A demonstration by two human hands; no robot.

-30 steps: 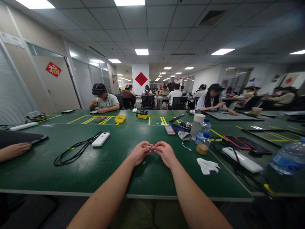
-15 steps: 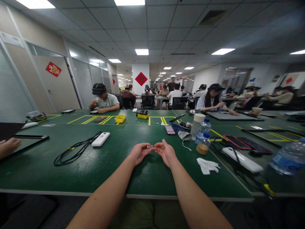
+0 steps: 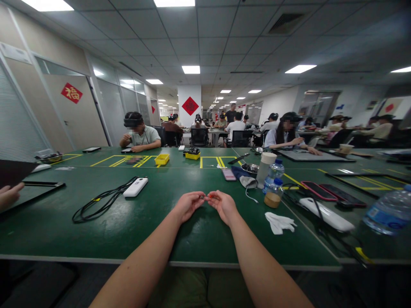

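Observation:
Above the green table [image 3: 105, 239], my left hand [image 3: 189, 206] pinches a small silvery metal piece [image 3: 202, 197] between thumb and fingers. Facing it, my right hand [image 3: 223, 207] is closed on a tiny orange-red piece [image 3: 209, 196]. The fingertips of both hands nearly meet, and the two pieces are close together. Whether they touch I cannot tell; both are too small to name more exactly.
Left of my hands lies a white power bank [image 3: 136, 187] with a black cable [image 3: 96, 205]. To the right are a crumpled white cloth [image 3: 280, 223], bottles [image 3: 274, 193] and a white tumbler [image 3: 266, 170]. Yellow trays [image 3: 162, 159] stand farther back. A co-worker's hand [image 3: 11, 196] shows at far left.
My right fingers have curled in slightly around the orange-red piece. The silvery piece has turned a little in my left fingers. At far left, the co-worker's hand and dark sheet have shifted.

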